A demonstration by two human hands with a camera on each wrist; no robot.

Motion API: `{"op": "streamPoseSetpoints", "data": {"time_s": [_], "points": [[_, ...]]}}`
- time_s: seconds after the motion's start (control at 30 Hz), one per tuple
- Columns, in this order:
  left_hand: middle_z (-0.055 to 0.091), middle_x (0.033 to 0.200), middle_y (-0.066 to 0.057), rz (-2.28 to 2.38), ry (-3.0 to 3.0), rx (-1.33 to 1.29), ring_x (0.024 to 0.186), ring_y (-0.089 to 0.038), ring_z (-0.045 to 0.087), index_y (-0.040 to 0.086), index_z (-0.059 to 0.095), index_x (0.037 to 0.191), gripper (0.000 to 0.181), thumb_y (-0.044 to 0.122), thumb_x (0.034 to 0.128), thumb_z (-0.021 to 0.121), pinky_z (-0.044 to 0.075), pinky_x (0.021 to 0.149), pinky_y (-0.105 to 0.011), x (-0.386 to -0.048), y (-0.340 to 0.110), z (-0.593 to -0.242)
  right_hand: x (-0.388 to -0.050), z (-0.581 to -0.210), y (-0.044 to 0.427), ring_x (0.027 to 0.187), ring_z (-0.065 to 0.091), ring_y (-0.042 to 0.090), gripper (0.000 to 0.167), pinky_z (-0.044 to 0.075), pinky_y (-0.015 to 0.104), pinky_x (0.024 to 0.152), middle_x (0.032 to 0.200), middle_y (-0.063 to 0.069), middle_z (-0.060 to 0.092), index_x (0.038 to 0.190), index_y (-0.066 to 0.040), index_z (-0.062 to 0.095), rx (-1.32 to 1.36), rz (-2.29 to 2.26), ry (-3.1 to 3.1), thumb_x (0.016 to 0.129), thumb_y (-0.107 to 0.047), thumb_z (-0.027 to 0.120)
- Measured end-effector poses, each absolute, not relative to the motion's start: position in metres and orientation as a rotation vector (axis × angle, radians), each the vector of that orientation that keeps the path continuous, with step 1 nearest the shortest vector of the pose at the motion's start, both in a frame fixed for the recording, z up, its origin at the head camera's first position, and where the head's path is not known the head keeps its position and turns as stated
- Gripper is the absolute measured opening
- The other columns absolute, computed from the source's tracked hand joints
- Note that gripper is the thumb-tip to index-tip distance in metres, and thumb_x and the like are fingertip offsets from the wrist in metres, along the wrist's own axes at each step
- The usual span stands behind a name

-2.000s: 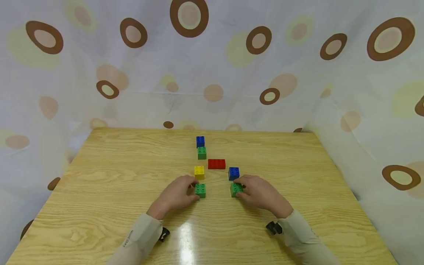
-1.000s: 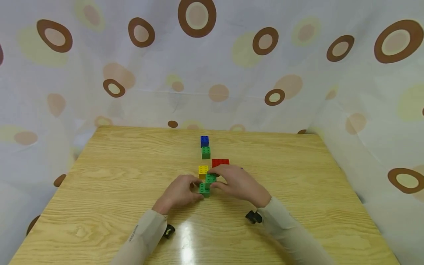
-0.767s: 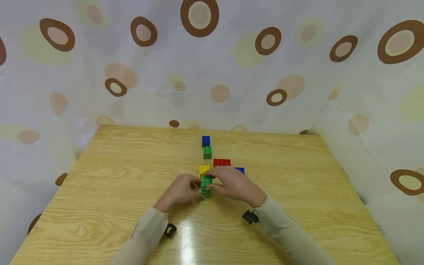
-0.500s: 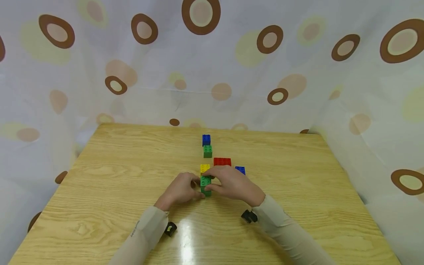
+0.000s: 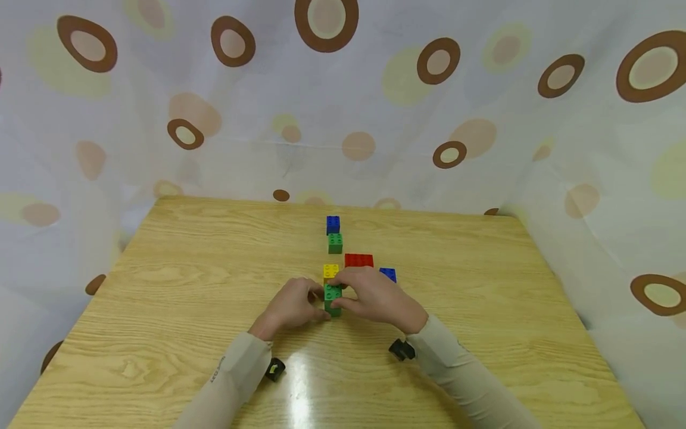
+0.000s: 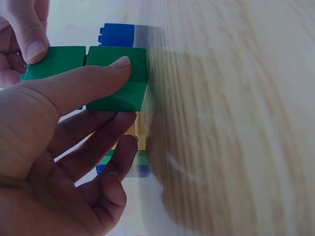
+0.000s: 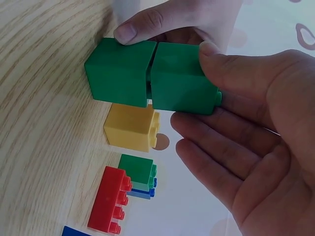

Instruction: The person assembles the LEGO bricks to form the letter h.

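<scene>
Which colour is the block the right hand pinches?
Green; the block shows best from the right wrist.

Evenly bright head view, white glare patch on the wood-grain counter, dimmer wrist views, soft shadows

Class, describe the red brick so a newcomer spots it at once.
On the wooden table, look just beyond the right hand. The red brick lies there, rightward of the yellow brick. Unlike its neighbours, it is red and oblong.

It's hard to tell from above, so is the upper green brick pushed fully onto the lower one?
Not fully: the right wrist view shows an uneven gap between the upper green brick and the lower green brick.
</scene>
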State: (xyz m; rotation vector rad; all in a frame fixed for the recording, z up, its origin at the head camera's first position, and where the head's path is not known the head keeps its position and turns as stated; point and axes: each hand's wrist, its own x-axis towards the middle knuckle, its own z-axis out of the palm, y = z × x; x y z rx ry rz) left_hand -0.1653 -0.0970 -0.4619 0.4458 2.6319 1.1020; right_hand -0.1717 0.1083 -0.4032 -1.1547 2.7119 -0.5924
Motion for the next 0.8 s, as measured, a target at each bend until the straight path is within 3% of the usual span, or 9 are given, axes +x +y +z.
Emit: {"op": "streamPoseSetpoints", "data": {"time_s": [0.37,0.8], "points": [[0.074,0.101,0.001,1.111,2.621,0.455,0.091,-0.016,0.061,0.010,0.079,0.103,0.029,0.018,0.0776,0.089,0.054,0.085,-0.037,-0.165,-0.095,-0.461,-0.171,-0.409,0.107,0.098,0.071,0.022,0.029,0.059,0.037,0.084,0.105,0.001,0.075,0.110,-0.009,0.074,-0.991,-0.759,2.722,0.086,-0.023,0.083],[0.073,0.101,0.001,1.107,2.633,0.484,0.090,-0.015,0.061,0.011,0.077,0.103,0.028,0.019,0.0790,0.088,0.054,0.085,-0.037,-0.166,-0.097,-0.466,-0.170,-0.414,0.108,0.105,0.070,0.021,0.032,0.058,0.042,0.092,0.113,0.004,0.074,0.117,-0.008,0.072,-0.971,-0.878,2.665,0.088,-0.020,0.080]]}}
